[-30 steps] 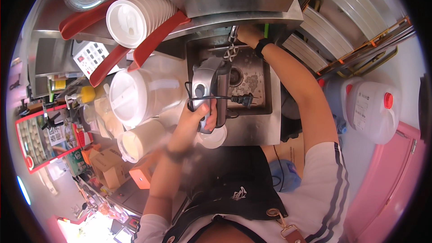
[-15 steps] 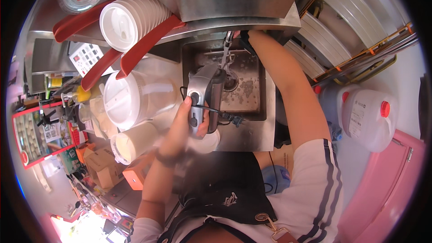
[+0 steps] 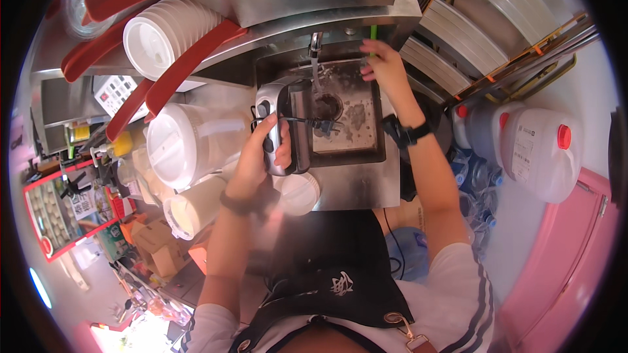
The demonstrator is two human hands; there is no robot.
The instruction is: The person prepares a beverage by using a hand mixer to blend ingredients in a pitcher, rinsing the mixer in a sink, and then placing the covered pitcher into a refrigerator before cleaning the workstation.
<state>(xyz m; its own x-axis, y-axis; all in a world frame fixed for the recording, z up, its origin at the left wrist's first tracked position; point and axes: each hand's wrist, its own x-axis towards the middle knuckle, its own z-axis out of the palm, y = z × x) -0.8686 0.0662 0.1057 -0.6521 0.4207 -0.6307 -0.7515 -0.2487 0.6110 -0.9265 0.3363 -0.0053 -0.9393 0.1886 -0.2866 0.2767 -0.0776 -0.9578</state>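
In my left hand [image 3: 254, 151] is a silver-grey electric hand mixer [image 3: 280, 108], held by its handle over the left rim of the steel sink [image 3: 386, 108]. Its black cord and plug [image 3: 325, 127] dangle over the basin. From the tap [image 3: 316, 40] water runs down beside the mixer. My right hand [image 3: 388, 68] is above the sink's back right corner, its fingers apart and bent. A thin green stick-like thing [image 3: 373, 31] shows right behind those fingers; I see no grip on it.
Left of the sink stand a white-lidded clear pitcher [image 3: 171, 145], a cream-filled container [image 3: 190, 214] and a round white lid [image 3: 299, 194]. Above are stacked white tubs [image 3: 152, 42] and red-handled tools [image 3: 190, 72]. To the right are metal trays [image 3: 445, 52] and plastic jugs [image 3: 540, 150].
My right hand has come away from beside the tap, moving right and toward me over the basin. The mixer in my left hand has shifted slightly left. Water runs in both frames.
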